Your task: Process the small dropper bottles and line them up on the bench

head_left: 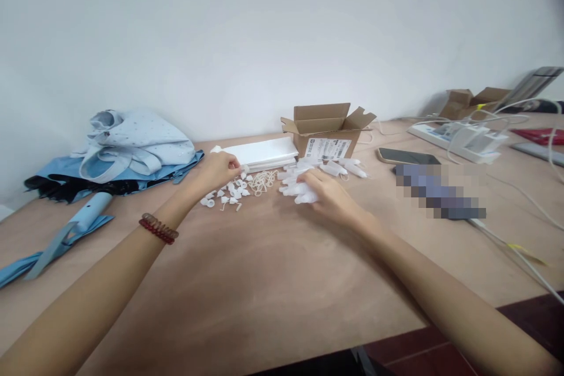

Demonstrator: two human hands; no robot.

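Note:
My left hand (224, 167) is closed in a pinch at the upper left of a pile of small white plastic caps (237, 190). What its fingertips hold is too small to make out. Beside the caps lies a tangle of thin cream cords (263, 183). My right hand (325, 192) reaches over a heap of translucent white plastic bottles (303, 192), its fingers curled on one of them. More small translucent bottles (333, 168) lie just beyond that hand. Behind the caps and cords is a flat white stack (264, 151).
An open cardboard box (326, 144) stands by the wall. At left lie a pale cloth bag (132, 144) and a blue folded umbrella (90, 211). On the right are a phone (408, 156), a blurred-out item (436, 191), a power strip (458, 141) and white cables.

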